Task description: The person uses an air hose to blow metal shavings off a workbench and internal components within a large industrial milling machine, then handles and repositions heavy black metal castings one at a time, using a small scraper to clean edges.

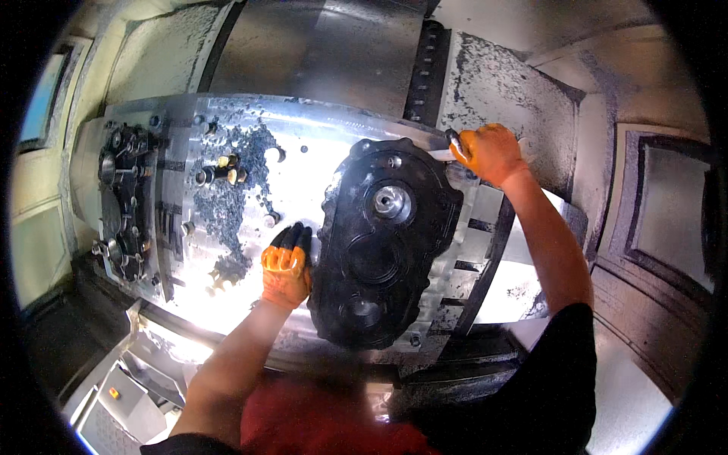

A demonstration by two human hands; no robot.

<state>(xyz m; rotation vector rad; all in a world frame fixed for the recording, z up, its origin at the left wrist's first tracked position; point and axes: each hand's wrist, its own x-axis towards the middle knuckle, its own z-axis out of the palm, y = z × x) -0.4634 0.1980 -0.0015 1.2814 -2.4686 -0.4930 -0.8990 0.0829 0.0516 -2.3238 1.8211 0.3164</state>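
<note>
A large black cast housing cover [368,258], with a scalloped rim and round recesses, lies on the bright metal fixture plate [303,189]. My left hand [287,265], in an orange glove with black fingertips, rests at the cover's left edge. Its fingers stretch forward and hold nothing I can see. Past the cover's far right corner, my right hand [489,154], also gloved in orange, is wrapped round a tool. The tool's flat pale shaft [440,154] points left to the cover's upper rim; its exact kind cannot be made out.
Dark metal chips [246,189] are scattered over the plate left of the cover. Bolts and a brass-coloured fitting [227,171] stand up there. A dark clamping assembly [123,201] runs along the plate's left end. Pale, chip-spattered machine walls [497,87] surround the plate.
</note>
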